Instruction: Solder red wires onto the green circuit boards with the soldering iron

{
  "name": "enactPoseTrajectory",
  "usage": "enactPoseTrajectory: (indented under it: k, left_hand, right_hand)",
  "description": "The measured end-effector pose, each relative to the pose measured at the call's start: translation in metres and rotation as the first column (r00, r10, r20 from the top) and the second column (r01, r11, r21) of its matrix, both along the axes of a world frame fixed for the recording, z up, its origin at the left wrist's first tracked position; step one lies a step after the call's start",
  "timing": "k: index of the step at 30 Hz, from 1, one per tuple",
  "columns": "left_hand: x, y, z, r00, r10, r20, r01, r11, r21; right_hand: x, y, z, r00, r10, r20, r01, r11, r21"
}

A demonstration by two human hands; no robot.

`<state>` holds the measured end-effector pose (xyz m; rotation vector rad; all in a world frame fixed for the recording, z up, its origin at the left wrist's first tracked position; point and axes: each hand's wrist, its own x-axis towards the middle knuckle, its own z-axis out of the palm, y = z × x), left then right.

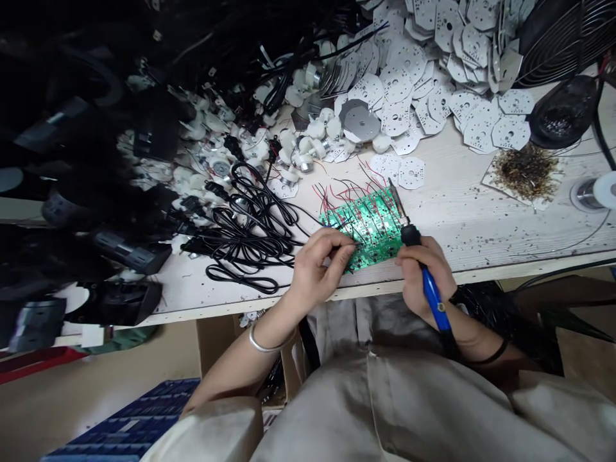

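A green circuit board panel (368, 228) lies near the front edge of the bench, with several thin red and black wires standing up from it. My left hand (320, 263) is over its left side, thumb and forefinger pinched together on what looks like the end of a black cable. That tip is too small to make out clearly. In my right hand (428, 276) is a soldering iron (433, 295) with a blue handle, its metal tip pointing up and away over the board's right end. Bundled black power cables (240, 240) lie left of the board.
Piled white octagonal plates (397, 80) cover the back of the bench. White motors (303, 151) are heaped left of them. At right are a burnt, residue-covered pad (527, 170), a solder spool (587, 192) and a black fan grille (563, 38). A blue crate (129, 417) stands below left.
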<state>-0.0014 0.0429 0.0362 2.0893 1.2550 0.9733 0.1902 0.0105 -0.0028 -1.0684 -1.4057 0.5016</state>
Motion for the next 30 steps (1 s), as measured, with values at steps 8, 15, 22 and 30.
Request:
enactPoseTrajectory:
  k: [8,15,22,30]
  left_hand:
    - [0.002,0.019,-0.013,0.947,-0.057,-0.315,0.059,0.998,-0.004]
    - [0.004,0.002,-0.007,0.888,0.012,-0.461,-0.047,0.997,-0.066]
    - [0.010,0.008,-0.007,0.842,0.003,-0.539,-0.086,0.988,-0.130]
    - [0.012,0.013,-0.005,0.812,0.005,-0.584,-0.114,0.982,-0.150]
  right_hand:
    - [0.021,-0.004,-0.008,0.998,0.056,0.002,-0.056,0.998,0.024]
    - [0.031,-0.008,-0.002,0.982,0.161,0.099,-0.174,0.975,0.135]
    - [0.029,-0.010,0.000,0.957,0.209,0.203,-0.234,0.966,0.110]
    - [0.025,-0.010,-0.002,0.926,0.213,0.312,-0.259,0.959,0.113]
